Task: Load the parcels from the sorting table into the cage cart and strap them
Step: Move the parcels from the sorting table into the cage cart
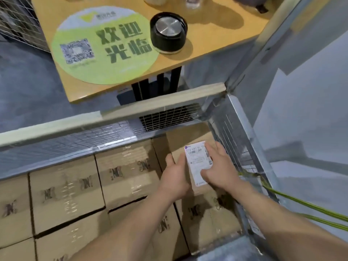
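Observation:
A brown cardboard parcel [185, 137] with a white shipping label [198, 162] sits in the far right corner of the cage cart [243, 113], on top of other boxes. My left hand [176, 177] holds its left side, with the fingers laid over the top edge. On the label side, my right hand [219, 166] presses down on the top of the parcel with spread fingers. Several taped cardboard boxes [120, 172] fill the cart floor in rows to the left.
A wooden table [207, 48] stands beyond the cart's wire mesh wall [169, 117], carrying a round green sign [105, 48] and a black-and-steel lid [168, 32]. A yellow-green strap [301, 203] runs from the cart's right side wall toward the lower right.

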Motion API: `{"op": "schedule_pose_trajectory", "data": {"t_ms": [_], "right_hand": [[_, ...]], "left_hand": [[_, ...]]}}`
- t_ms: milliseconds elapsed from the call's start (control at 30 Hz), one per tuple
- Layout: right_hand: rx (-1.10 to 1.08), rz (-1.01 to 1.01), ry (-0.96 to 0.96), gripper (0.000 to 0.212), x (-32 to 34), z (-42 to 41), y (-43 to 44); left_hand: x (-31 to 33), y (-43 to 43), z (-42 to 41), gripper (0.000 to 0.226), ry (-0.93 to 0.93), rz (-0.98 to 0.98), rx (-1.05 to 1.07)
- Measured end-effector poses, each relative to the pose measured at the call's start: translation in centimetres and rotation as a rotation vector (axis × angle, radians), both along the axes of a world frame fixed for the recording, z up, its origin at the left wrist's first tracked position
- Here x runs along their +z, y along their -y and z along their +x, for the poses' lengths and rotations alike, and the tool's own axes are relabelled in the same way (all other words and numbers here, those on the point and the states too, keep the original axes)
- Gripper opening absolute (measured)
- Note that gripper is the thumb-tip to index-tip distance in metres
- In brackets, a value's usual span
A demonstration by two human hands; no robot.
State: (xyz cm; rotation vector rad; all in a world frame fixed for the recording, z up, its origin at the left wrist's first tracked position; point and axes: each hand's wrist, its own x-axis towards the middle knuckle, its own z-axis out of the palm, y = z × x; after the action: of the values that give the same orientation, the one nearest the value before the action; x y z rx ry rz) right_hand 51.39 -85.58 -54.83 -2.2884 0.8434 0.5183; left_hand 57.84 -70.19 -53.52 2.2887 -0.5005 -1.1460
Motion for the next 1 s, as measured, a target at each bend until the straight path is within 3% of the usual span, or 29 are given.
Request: {"op": "schedule_pose_trajectory", "data": {"t_ms": [200,367,500,633,767,1000], "right_hand": [[0.042,0.001,-0.047,0.105,-5.0,1.7,2.6],[0.112,-0.129,-0.102,0.080,-6.7,2.9,3.3],[0.202,-0.271,-0.156,0.077,-5.6,3.5,2.4],[0.197,-0.371,-0.089,0.083,-2.5,3.4,0.7],[0.162,-0.347,-0.033,0.071,1.7,2.2,-2.3],[0.082,-0.373,0.145,0.066,13.3,-2.1,-9.8]], "left_hand": [[-4.2,2.9,1.7,0.065,0.029,0.045,-0.055],[-6.0,3.8,2.4,0.058,0.049,0.079,-0.048],[-5.6,3.4,2.8,0.061,0.086,0.108,-0.078],[-2.5,2.2,2.9,0.070,0.153,0.128,-0.093],[1.8,-1.0,2.9,0.090,0.379,0.136,-0.225],[13.4,-9.3,2.6,0.089,0.655,0.038,-0.437]]}}
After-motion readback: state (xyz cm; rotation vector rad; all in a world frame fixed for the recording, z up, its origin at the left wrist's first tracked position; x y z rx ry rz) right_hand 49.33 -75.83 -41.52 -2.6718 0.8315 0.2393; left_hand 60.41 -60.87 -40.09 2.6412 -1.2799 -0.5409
